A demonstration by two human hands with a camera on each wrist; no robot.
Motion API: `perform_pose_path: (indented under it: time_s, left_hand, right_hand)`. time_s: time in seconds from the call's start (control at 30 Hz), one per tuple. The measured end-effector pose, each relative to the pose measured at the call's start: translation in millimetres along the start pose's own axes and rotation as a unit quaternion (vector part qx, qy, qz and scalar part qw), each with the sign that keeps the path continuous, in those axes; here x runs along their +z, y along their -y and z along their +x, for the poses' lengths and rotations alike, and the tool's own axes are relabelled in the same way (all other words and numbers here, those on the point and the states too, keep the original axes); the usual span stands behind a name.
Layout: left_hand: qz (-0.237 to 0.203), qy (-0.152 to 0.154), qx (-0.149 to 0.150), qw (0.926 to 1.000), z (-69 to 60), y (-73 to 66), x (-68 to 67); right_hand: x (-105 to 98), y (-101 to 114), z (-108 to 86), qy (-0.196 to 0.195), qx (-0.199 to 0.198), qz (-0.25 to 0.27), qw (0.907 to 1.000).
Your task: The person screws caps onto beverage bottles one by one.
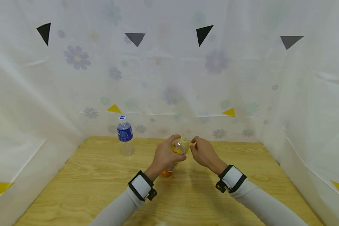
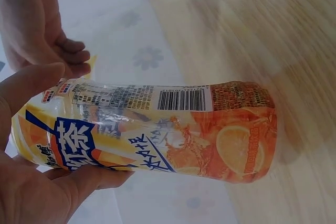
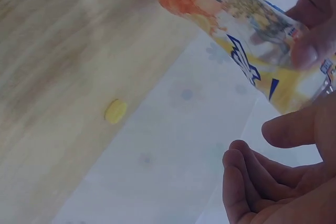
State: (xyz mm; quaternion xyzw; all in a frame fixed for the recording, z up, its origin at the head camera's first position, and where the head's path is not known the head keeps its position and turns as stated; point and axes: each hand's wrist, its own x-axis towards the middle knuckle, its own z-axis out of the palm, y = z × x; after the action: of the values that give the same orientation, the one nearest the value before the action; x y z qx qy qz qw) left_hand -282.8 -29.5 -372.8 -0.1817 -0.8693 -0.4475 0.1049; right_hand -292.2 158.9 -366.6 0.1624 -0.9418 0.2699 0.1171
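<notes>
One black tea bottle (image 2: 152, 129) leans over the desk (image 1: 101, 188), gripped near its top by the left hand (image 1: 165, 153), likely to steady the uncapped neck (image 1: 184, 138); the right hand (image 1: 205, 153) hovers alongside, loosely curled, holding nothing I can see. A yellow cap (image 3: 116, 111) lies near the flowered sheet (image 3: 157, 156).

Soft, diffuse light. Faint shadow on table (image 1: 79, 182) below right hand (image 1: 206, 153); glare streaks sheeting (image 1: 17, 78) well outside left hand (image 1: 164, 154). Wrist views hazy; bottle (image 2: 184, 129) glints faintly.
</notes>
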Motion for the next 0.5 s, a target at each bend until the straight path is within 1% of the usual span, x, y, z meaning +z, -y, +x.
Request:
perform_pose_path:
  time_s: [0.1, 0.23, 0.37, 0.5]
  left_hand:
    - [-0.004, -0.002, 0.002, 1.0000, -0.4, -0.1, -0.2]
    - [-0.006, -0.003, 0.003, 1.0000, -0.1, -0.5, -1.5]
    - [-0.009, -0.003, -0.006, 0.9999, -0.4, 0.1, -3.8]
    - [-0.015, -0.002, -0.011, 0.9998, -1.6, 0.8, -4.5]
  right_hand:
    - [-3, 3, 8.8, -0.024, -0.017, -0.009, 0.9995]
    - [-7, 9, 26.0, -0.052, -0.034, -0.015, 0.9980]
    - [-7, 12, 47.2, -0.062, -0.037, -0.014, 0.9973]
    - [-2, 6, 65.6, -0.073, -0.031, -0.025, 0.9966]
